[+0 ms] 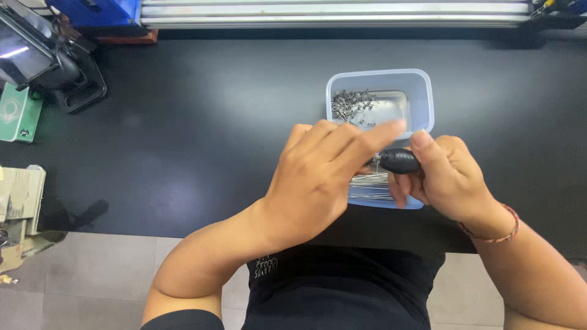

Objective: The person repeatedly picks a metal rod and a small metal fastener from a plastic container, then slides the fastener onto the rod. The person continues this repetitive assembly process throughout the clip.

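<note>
My right hand grips a black oval tool handle just above the near half of a pale blue plastic tub. My left hand hovers over the tub's near left side, fingers together and reaching toward the tip of the handle; whether it pinches anything is hidden. Inside the tub, a heap of small grey metal parts lies at the far left, and a bundle of thin metal wires lies at the near end, partly covered by my hands.
The tub rests on a black worktop. A dark device on a stand and a green box sit at the far left. An aluminium rail runs along the back. Grey floor tiles show below the table's front edge.
</note>
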